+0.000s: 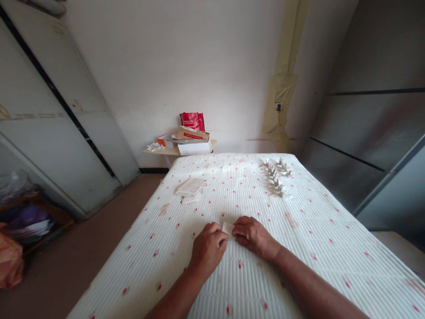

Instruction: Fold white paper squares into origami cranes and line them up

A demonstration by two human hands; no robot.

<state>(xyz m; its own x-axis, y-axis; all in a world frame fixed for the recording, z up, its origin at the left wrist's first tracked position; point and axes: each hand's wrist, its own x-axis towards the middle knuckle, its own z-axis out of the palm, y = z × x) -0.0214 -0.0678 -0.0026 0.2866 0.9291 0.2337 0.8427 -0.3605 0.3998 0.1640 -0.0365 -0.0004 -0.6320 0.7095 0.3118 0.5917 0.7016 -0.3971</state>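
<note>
A small piece of printed paper [228,229] lies between my two hands on the ribbed white bedspread [212,292]. My left hand [209,243] pinches its left edge, thumb and fingers pressed together. From the other side my right hand [254,237] grips the right edge with curled fingers. The lower part of the paper is partly hidden by the fingers. Beyond my left hand rests a stack of paper sheets [191,187]. Several folded paper figures [274,175], shaped like cranes, stand in rows at the far right.
Past the bed's far edge, a small table [171,151] holds a white box [194,147], a red bag [193,121] and a pile of small white pieces [156,146]. Cabinets [63,106] flank the left side. A wall socket [278,106] is at the back right.
</note>
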